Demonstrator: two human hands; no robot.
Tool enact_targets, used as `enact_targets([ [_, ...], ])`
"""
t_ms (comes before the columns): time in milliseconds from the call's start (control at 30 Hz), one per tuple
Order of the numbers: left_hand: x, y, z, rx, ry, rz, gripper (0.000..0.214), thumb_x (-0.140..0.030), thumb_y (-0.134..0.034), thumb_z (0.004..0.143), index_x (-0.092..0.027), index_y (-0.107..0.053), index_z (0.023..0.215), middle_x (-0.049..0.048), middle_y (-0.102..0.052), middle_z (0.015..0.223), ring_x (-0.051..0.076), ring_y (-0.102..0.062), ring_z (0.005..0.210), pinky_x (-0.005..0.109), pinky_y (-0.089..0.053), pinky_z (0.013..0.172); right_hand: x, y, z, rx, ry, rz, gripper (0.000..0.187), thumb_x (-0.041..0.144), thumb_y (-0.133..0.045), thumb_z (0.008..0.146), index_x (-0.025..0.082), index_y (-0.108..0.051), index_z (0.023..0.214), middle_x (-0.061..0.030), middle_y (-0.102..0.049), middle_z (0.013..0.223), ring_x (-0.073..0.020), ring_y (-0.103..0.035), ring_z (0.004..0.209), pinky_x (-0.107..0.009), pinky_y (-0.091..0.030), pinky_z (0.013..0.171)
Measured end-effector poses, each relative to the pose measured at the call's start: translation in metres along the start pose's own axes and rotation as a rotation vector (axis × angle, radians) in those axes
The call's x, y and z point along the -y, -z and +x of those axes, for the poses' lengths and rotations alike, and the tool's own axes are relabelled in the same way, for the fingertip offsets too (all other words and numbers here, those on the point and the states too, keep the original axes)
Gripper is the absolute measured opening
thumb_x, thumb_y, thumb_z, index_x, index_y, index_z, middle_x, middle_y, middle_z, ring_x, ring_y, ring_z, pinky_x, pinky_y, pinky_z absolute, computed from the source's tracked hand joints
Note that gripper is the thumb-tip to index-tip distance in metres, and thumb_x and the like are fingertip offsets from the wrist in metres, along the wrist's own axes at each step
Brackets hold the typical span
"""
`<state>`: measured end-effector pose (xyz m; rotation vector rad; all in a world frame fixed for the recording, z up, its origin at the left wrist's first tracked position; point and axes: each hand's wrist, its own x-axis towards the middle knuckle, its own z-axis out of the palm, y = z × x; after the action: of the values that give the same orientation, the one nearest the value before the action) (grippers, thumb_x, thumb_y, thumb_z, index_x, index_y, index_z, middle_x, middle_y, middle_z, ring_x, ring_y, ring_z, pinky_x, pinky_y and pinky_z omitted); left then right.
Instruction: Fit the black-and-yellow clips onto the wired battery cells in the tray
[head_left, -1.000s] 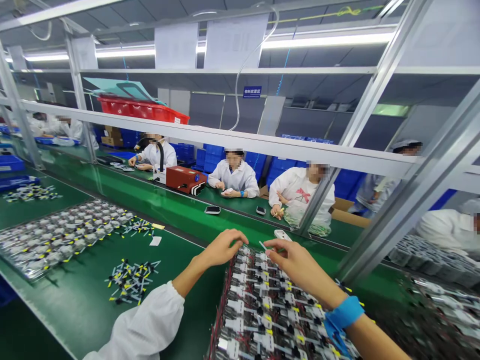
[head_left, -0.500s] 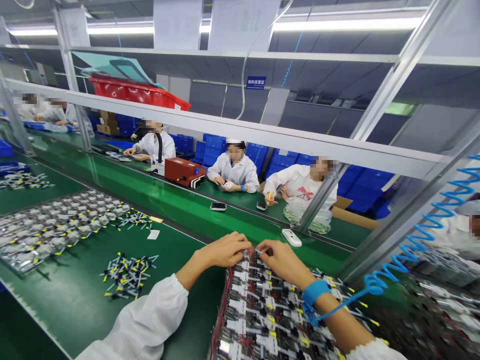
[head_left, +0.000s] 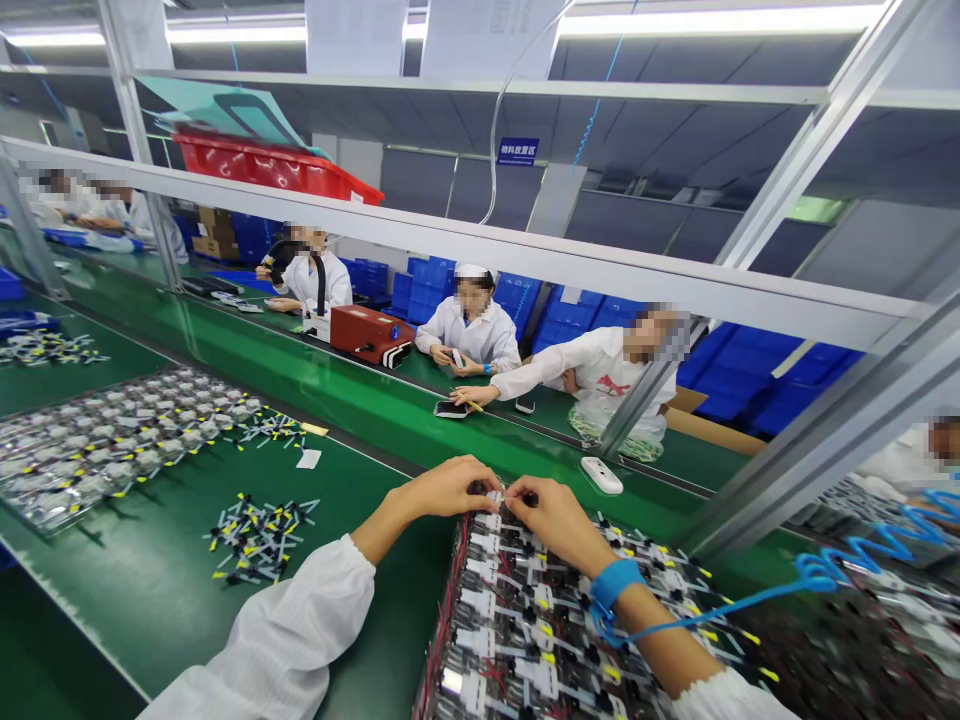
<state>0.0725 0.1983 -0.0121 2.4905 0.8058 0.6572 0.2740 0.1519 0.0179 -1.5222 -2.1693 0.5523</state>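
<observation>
Pinching w/ both hands at the far edge of the parts tray [head_left: 453,681], L hand [head_left: 454,485] and R hand [head_left: 551,512] meet almost tip to tip. Grip: thumb + index of each closed on a small white part [head_left: 496,497], approx. at the tray's far-L corner; too tiny to tell which end each has. L forearm comes up from lower L in a white sleeve [head_left: 296,630], wrist bent, knuckles up. R forearm slants in from lower R over the tray, w/ blue wrist strap [head_left: 619,583] and coiled cord [head_left: 814,572] trailing R.

Vs 1 s ago: hands closer together; back then R held a thin pale strip apart from L. Cord now in view. Co-worker [head_left: 577,362] opposite now has an arm stretched to a dark-faced device [head_left: 451,409]; was tucked in before.

Room: green tabletop [head_left: 352,490] shows btwn L forearm and loose strip pile [head_left: 259,540], more btwn pile and second tray [head_left: 56,527]; pile sits near the sleeve. Table's front edge runs diag. at lower L. Beyond hands: green belt [head_left: 525,452], white device [head_left: 601,475] on it just R of R hand. Metal post [head_left: 795,450] leans close on tray's R.
</observation>
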Motion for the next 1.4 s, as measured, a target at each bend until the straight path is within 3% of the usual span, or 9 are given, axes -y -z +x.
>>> enact_targets([
  [667,0.000,-0.006,0.004,-0.033,0.035,0.061,0.020,-0.038,-0.071,0.084,-0.021,-0.068,0.093,0.0028,-0.071,0.096,0.022,-0.060,0.100,0.028,-0.041,0.082,-0.003,-0.004,-0.002,-0.025,-0.019,0.054,0.019,0.018,-0.052,0.081,0.019,-0.070,0.075,-0.0022,-0.073,0.081,-0.0204,-0.065,0.076,-0.028,-0.043,0.070],
  [1100,0.006,-0.012,0.004,-0.061,0.007,0.004,0.022,-0.039,-0.072,0.083,-0.020,-0.070,0.095,0.0032,-0.071,0.095,0.021,-0.060,0.099,0.028,-0.042,0.085,-0.001,-0.007,0.001,-0.008,-0.020,-0.106,0.016,0.015,-0.059,0.084,0.020,-0.074,0.079,-0.0036,-0.074,0.085,-0.0233,-0.067,0.083,-0.029,-0.045,0.075],
  [1300,-0.006,-0.001,0.002,-0.017,-0.033,0.072,0.024,-0.032,-0.067,0.087,-0.021,-0.070,0.108,0.0063,-0.068,0.108,0.024,-0.054,0.111,0.033,-0.039,0.098,0.003,0.019,-0.014,-0.067,0.014,-0.218,0.026,0.020,-0.053,0.086,0.019,-0.074,0.102,-0.0068,-0.070,0.111,-0.0293,-0.060,0.107,-0.038,-0.042,0.093],
  [1400,-0.011,0.013,-0.009,-0.018,-0.019,0.092,0.028,-0.033,-0.061,0.091,-0.024,-0.068,0.116,0.0069,-0.065,0.117,0.024,-0.051,0.116,0.034,-0.038,0.101,0.002,0.041,-0.026,-0.098,0.001,-0.226,0.031,0.029,-0.047,0.088,0.020,-0.073,0.103,-0.0068,-0.070,0.112,-0.0294,-0.062,0.104,-0.039,-0.046,0.089],
])
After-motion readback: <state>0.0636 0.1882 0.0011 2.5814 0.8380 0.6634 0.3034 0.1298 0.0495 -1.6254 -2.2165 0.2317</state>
